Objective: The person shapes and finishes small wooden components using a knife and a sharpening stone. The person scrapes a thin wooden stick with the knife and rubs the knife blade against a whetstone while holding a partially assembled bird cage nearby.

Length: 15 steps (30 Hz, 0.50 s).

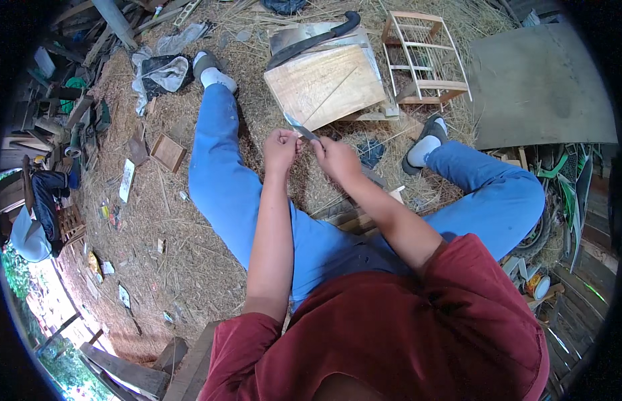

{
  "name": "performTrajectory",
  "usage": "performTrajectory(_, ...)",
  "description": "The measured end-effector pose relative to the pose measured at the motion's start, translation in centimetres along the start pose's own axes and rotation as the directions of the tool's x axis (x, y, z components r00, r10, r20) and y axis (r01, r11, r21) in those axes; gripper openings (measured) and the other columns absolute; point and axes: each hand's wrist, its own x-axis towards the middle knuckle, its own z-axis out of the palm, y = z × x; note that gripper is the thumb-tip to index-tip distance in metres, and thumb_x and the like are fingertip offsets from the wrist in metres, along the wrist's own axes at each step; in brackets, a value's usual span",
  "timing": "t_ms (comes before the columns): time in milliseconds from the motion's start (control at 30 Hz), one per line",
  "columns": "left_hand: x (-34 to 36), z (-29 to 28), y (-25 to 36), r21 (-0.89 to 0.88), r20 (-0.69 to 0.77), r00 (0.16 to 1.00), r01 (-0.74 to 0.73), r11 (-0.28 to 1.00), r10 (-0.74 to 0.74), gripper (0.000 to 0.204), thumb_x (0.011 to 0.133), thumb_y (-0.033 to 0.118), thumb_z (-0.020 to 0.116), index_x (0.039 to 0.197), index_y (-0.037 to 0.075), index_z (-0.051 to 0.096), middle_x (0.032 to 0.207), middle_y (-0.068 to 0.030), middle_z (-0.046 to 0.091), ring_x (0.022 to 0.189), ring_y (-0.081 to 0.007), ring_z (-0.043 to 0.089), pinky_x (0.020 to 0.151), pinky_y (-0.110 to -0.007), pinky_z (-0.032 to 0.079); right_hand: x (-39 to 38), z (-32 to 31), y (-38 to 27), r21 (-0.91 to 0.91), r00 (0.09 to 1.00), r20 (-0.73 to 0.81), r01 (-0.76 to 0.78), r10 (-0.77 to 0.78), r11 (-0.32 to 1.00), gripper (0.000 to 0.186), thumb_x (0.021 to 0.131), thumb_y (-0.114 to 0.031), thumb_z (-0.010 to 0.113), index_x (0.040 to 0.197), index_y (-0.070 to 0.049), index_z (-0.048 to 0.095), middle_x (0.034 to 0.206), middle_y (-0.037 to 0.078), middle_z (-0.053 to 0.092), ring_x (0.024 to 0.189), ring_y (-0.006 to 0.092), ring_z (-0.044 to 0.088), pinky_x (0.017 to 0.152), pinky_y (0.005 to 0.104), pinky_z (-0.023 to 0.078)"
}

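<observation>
My right hand (338, 160) is closed around a small knife (307, 131), its blade angled up and left past the fingertips of my other hand. My left hand (281, 150) is closed in a pinch beside the blade. A thin wooden stick (334, 92) runs from those fingers, under or behind the knife, out over a pale wooden board (324, 83); its held end is mostly hidden. The board lies in front of my hands, between my feet. Beyond it, a machete (311, 45) with a black handle rests across the board's far edge and a sheet beneath.
A slatted wooden frame (424, 60) stands right of the board, beside a large grey-green sheet (541, 87). On the straw-strewn ground at left lie a small wooden box (168, 152) and a plastic bag (165, 72). A motorbike's wheel (535, 230) is at far right.
</observation>
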Motion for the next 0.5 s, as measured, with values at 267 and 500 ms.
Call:
performTrajectory(267,0.5,0.1,-1.0,0.003,-0.021,0.998,-0.051,0.999,0.051,0.007,0.097,0.004,0.064,0.097,-0.001,0.061,0.075,-0.0083,0.068,0.060,-0.0127,0.063,0.055,-0.025,0.052,0.6,-0.5,0.8,-0.014,1.000,0.010,0.019,-0.019,1.000,0.042,0.103,-0.044,0.047,0.097,-0.009,0.069,0.086,0.026,0.070,0.083,0.0459,0.068,0.075,0.0575,0.054)
performTrajectory(500,0.3,0.7,-0.1,0.088,-0.050,0.998,-0.021,0.996,0.026,0.007,0.096,0.005,0.065,0.095,-0.001,0.062,0.074,-0.0078,0.068,0.060,-0.0123,0.062,0.054,-0.026,0.051,0.5,0.1,1.1,0.000,0.998,-0.040,0.051,-0.051,0.999,0.040,0.103,-0.043,0.051,0.094,-0.008,0.068,0.079,0.025,0.068,0.075,0.0478,0.066,0.068,0.0573,0.052)
